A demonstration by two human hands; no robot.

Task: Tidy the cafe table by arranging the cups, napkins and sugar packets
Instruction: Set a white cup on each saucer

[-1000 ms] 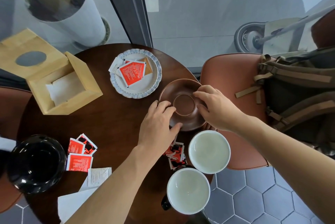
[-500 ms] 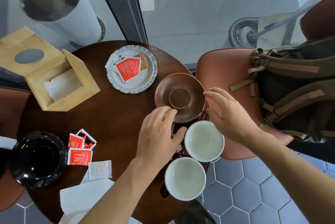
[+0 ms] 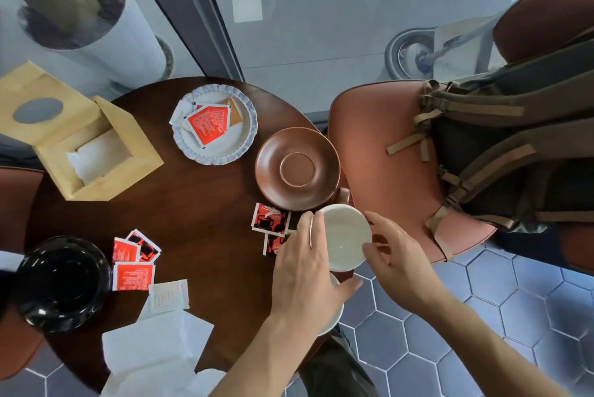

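Note:
A white-lined cup [image 3: 346, 237] stands at the table's right edge, just below the empty brown saucer [image 3: 297, 168]. My left hand [image 3: 307, 274] touches the cup's left rim with straight fingers, its thumb stretched out below the cup. My right hand [image 3: 397, 260] is spread at the cup's right rim, thumb against it. A second white cup [image 3: 336, 311] is mostly hidden under my left hand. Red sugar packets [image 3: 270, 220] lie left of the cup, and more red packets [image 3: 133, 260] lie further left. White napkins [image 3: 154, 355] lie at the near edge.
A scalloped white plate [image 3: 251, 126] holds several packets. A wooden tissue box [image 3: 135, 146] stands open at the left, a black cup [image 3: 61, 282] near the left edge. One white packet [image 3: 168, 295] lies by the napkins. A chair [image 3: 385, 146] with a backpack [image 3: 501, 152] is at the right.
Both hands have left the brown saucer and come down to the upper white cup, one on each side. The packets left of the cup are now uncovered.

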